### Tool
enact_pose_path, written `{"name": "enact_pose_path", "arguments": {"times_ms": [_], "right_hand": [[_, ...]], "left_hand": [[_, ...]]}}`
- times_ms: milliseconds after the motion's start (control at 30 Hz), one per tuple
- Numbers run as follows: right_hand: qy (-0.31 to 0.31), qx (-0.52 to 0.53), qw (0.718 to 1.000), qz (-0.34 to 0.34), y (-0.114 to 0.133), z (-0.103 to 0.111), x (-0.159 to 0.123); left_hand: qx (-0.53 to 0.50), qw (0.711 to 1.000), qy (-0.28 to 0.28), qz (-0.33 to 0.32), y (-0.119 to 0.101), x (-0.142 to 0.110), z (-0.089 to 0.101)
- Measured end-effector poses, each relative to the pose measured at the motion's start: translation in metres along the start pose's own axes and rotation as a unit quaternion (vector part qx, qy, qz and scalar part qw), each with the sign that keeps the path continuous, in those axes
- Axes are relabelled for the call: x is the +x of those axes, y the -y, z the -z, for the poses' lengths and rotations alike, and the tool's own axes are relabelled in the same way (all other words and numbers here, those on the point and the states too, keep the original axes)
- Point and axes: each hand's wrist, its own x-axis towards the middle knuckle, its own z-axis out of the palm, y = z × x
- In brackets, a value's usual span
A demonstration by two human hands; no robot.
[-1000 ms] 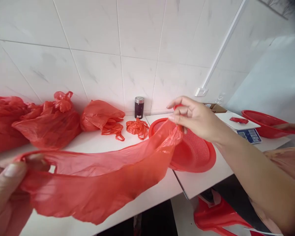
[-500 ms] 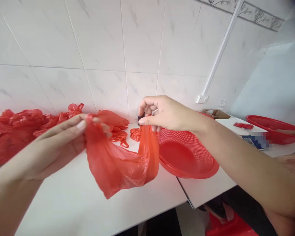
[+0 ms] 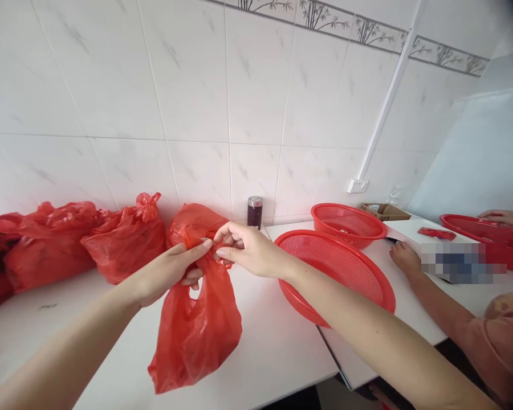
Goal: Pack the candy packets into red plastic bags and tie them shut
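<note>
A red plastic bag (image 3: 196, 336) hangs from both hands above the white table (image 3: 273, 347). My left hand (image 3: 169, 273) is closed on the bag's gathered top, thumb on the near side. Beside it, my right hand (image 3: 250, 250) pinches the bag's upper edge, the fingertips nearly meeting those of the left. The bag looks thin and slack, with a hole showing under the left fingers. Behind the hands, another red bag (image 3: 196, 219) lies against the wall. To the right of the bag sits a large red colander (image 3: 333, 273), partly covered by my right forearm.
Several filled red bags (image 3: 126, 245) stand along the wall at left. A dark jar with a silver lid (image 3: 255, 212) stands at the back. A smaller red colander (image 3: 348, 222) and a cardboard box (image 3: 385, 212) are farther right. A co-worker's arm (image 3: 431, 290) rests on the table at right.
My hands have come together, and the bag, stretched between them before, now hangs down gathered. The view has shifted, showing the jar, the smaller colander and the co-worker's arm more fully.
</note>
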Motion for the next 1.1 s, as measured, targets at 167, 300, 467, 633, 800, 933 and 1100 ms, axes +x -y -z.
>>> {"name": "enact_pose_path", "arguments": {"times_ms": [167, 300, 467, 633, 800, 933, 1100], "right_hand": [[0.000, 0.014, 0.998, 0.062, 0.024, -0.017, -0.037], [-0.063, 0.006, 0.995, 0.078, 0.016, -0.024, -0.038], [-0.087, 0.079, 0.993, -0.027, -0.038, -0.038, -0.013], [-0.013, 0.261, 0.964, -0.048, -0.058, -0.050, -0.015], [-0.082, 0.276, 0.955, -0.068, -0.056, -0.049, -0.026], [-0.146, 0.261, 0.950, -0.089, -0.064, -0.052, -0.044], [-0.220, 0.302, 0.913, -0.163, -0.110, -0.065, -0.069]], "left_hand": [[-0.002, 0.997, 0.064, -0.053, 0.008, -0.008, 0.008], [0.113, 0.986, 0.082, -0.094, 0.006, -0.013, 0.004], [0.310, 0.934, -0.114, -0.137, 0.020, -0.004, -0.014], [0.331, 0.880, -0.254, -0.227, 0.041, 0.008, -0.024], [0.275, 0.936, -0.119, -0.186, 0.041, 0.004, -0.020], [0.250, 0.963, -0.015, -0.096, 0.064, -0.013, 0.010], [0.204, 0.972, -0.099, 0.060, 0.144, -0.052, 0.066]]}}
